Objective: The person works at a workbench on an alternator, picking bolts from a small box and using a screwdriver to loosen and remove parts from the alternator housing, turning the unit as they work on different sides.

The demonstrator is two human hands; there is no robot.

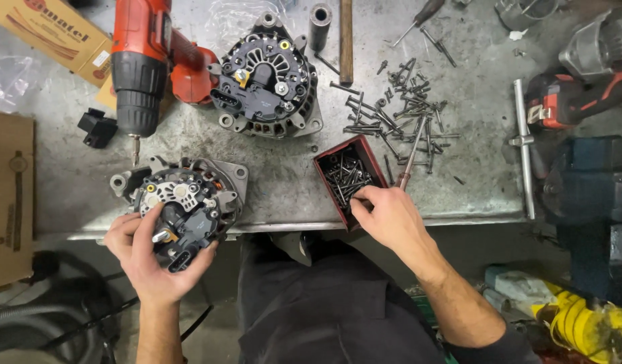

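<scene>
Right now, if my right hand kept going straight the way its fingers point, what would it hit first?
Probably the screws inside the red tray: the right hand points up-left into it, fingertips already at its near end.

Left hand cups alternator at bench edge; right hand fingers dip into red screw tray.

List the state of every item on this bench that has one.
Near grey alternator with black rear cover: gripped by left hand, at bench edge.
Far grey alternator: flat, untouched.
Small red tray of screws: open, right hand reaching in.
Red cordless drill: lying down, unheld.
Loose dark screws: scattered.
</scene>
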